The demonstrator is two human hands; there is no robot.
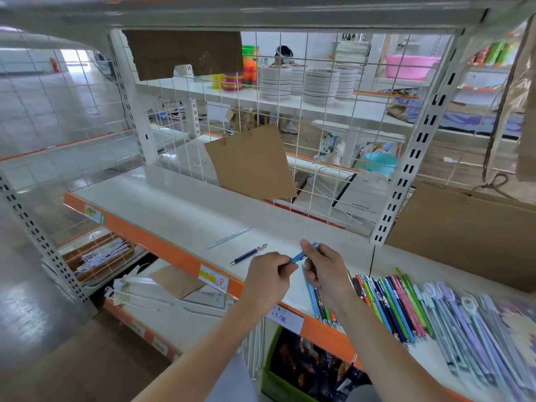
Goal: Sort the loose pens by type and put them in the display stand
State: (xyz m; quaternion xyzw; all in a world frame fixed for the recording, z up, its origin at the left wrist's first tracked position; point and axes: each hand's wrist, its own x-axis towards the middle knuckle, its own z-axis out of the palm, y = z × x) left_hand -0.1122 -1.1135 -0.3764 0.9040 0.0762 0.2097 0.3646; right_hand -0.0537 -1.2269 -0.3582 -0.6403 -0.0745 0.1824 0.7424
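Progress looks partial from where I sit: 2 pens lie alone on the shelf, a clear pen far left and a dark blue pen nearer, both well apart from the rest. Left hand and right hand each pinch one end of a light blue pen, held just above the shelf. Colored pens sit in a row at near right, pastel pens further right. No display stand in view, so I'd say most of the job's left.
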